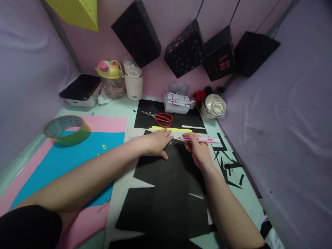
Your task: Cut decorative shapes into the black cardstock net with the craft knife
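Observation:
A cut black paper sheet (168, 193) lies on the table in front of me. My left hand (155, 142) presses flat on its far edge, fingers spread. Just to the right, my right hand (197, 149) grips a pink and white craft knife (204, 140), its tip pointing left at the paper's top edge. A yellow paper strip (172, 129) shows just beyond my fingers.
Red scissors (162, 118), a white stick (193, 127) and a tray of markers (178, 100) lie farther back. A tape roll (66, 129) sits on blue paper (64, 159) and pink paper (103, 122) at left. Black scraps (228, 166) lie right. Black paper boxes (185, 48) hang above.

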The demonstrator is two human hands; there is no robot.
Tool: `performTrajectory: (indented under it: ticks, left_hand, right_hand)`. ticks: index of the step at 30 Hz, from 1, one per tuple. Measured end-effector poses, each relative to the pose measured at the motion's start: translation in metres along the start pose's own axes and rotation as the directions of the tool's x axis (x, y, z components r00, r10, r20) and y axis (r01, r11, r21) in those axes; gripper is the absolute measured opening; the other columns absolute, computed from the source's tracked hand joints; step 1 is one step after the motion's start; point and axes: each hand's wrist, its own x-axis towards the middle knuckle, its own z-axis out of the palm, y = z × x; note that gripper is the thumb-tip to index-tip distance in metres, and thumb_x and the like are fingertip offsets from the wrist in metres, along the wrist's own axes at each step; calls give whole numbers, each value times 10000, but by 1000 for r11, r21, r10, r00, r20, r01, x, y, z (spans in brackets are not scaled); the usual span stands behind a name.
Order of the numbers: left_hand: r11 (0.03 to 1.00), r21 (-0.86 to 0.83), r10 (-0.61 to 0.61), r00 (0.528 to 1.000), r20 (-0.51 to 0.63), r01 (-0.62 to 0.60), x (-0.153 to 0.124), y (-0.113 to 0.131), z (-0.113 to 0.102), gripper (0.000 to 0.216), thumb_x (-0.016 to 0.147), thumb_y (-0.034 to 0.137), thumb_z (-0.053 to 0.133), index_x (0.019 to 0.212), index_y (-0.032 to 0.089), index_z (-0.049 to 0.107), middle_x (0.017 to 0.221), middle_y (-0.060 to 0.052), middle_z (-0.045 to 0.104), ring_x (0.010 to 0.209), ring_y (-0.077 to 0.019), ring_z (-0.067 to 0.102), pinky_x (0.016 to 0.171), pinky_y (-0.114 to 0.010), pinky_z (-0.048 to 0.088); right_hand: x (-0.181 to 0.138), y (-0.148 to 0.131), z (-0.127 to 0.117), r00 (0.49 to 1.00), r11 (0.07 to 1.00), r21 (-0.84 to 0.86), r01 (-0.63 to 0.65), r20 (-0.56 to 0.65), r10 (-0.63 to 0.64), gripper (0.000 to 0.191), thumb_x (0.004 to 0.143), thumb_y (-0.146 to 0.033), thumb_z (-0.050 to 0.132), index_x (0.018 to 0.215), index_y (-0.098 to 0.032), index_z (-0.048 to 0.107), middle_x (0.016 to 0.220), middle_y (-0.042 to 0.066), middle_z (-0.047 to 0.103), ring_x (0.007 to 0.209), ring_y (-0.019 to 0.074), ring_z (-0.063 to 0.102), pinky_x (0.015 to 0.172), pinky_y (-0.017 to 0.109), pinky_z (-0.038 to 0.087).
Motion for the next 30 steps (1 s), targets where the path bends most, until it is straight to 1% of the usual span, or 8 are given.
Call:
performTrajectory:
  ticks: [3,9,13,15,17,22,25,30]
  left_hand:
    - [1000,-12,-4,999,43,4,1,3,4,976,692,499,758,1482,131,318,1581,-215,159,1459,-359,167,1144,-433,228]
    - [999,6,-47,996,79,46,0,10,1,990,705,469,764,1487,77,300,1576,-238,144,1461,-378,140,1150,-456,226]
    - [999,-7,-33,998,47,33,1,9,2,987,691,468,774,1479,82,322,1575,-228,168,1459,-378,154,1154,-450,223]
    - [999,-1,-43,998,52,44,1,9,2,991,689,461,778,1482,84,318,1577,-228,161,1459,-381,152,1155,-457,223]
    - [998,-5,-55,996,66,55,0,11,0,999,689,451,786,1484,74,313,1574,-236,157,1458,-382,153,1155,-459,231]
    - [998,38,-59,994,89,56,-2,15,-6,995,715,466,773,1485,48,303,1567,-238,184,1452,-368,189,1145,-443,268]
    - [997,58,-51,995,86,46,-3,14,-8,990,716,499,766,1481,61,314,1570,-224,191,1453,-354,200,1153,-419,261]
    - [1000,27,0,998,62,-1,-5,2,-4,965,716,485,771,1471,74,333,1572,-207,205,1459,-304,213,1165,-354,243]
  right_hand:
    - [0,-1,1,998,999,19,36,-49,-35,192,760,-366,678,851,-199,655,598,-42,529,524,104,455,483,235,320]
    - [-11,-27,-3,976,984,-116,136,-152,-153,204,802,-382,657,884,-196,671,593,-40,532,504,98,441,477,234,328]
    - [-20,-47,6,988,956,-265,123,-53,-142,217,809,-394,655,903,-200,678,638,-15,596,534,119,504,501,245,371]
    - [-18,-41,13,998,941,-332,64,-8,-70,199,806,-380,646,888,-201,678,620,-16,600,532,131,517,511,254,383]
    - [-12,-25,18,998,927,-375,18,-52,-41,175,803,-368,632,849,-204,674,646,-11,616,555,142,530,553,269,406]
    - [-2,18,23,974,894,-426,139,-106,-202,145,828,-317,555,825,-201,644,783,14,656,734,176,586,729,306,445]
    - [-3,25,23,952,858,-467,212,-98,-289,96,781,-285,603,744,-207,562,685,-22,588,644,159,537,654,286,423]
    - [-6,27,23,942,833,-484,268,-50,-332,211,771,-280,631,656,-219,465,595,-54,506,567,134,477,588,265,382]
